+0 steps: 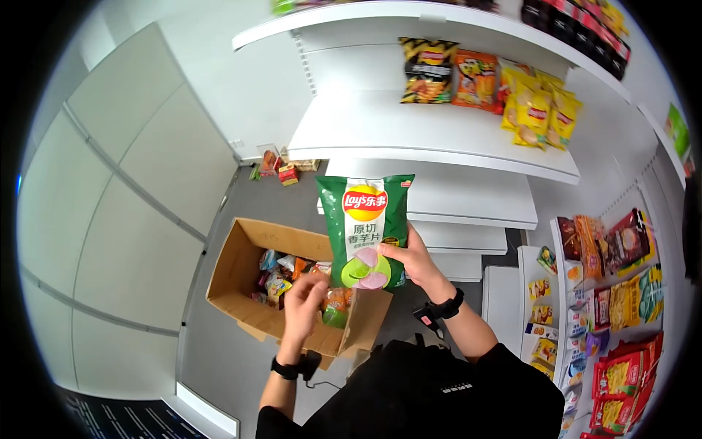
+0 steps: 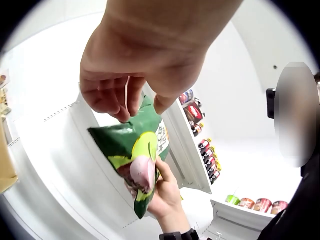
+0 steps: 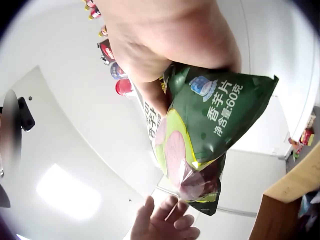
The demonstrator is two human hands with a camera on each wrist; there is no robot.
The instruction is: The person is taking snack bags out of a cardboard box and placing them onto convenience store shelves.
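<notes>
While the person stands before the white shelving, the right hand (image 1: 417, 265) clamps the lower right edge of a green foil crisp bag with a red-and-yellow logo (image 1: 365, 230), thumb on the printed face and fingers behind. The bag stands upright in the air, above and just right of an open brown cardboard box of mixed snack packets (image 1: 241, 293) on the grey floor, and in front of the bare white middle shelf (image 1: 395, 132).

The left hand (image 1: 303, 304) hangs below the bag's lower left corner, fingers loosely curled and gripping nothing; the left wrist view shows its fingertips (image 2: 120, 112) near the bag's upper seam, though whether they touch it cannot be told.

Judged from this pose, the step in hand is handling a single light, air-filled packet. It is best done by pinching at the seam or edge, as here, not squeezing the middle, since the contents would crush easily; the free hand could steady the opposite corner so the face stays readable.

Legible writing: the logo reads "Lay's" with Chinese characters beside it, and larger white characters beneath. The back, seen from the right wrist, carries a net-weight line ending "60" and one character. Yellow crisp bags (image 1: 537, 117) on the shelf above show the same round logo.
</notes>
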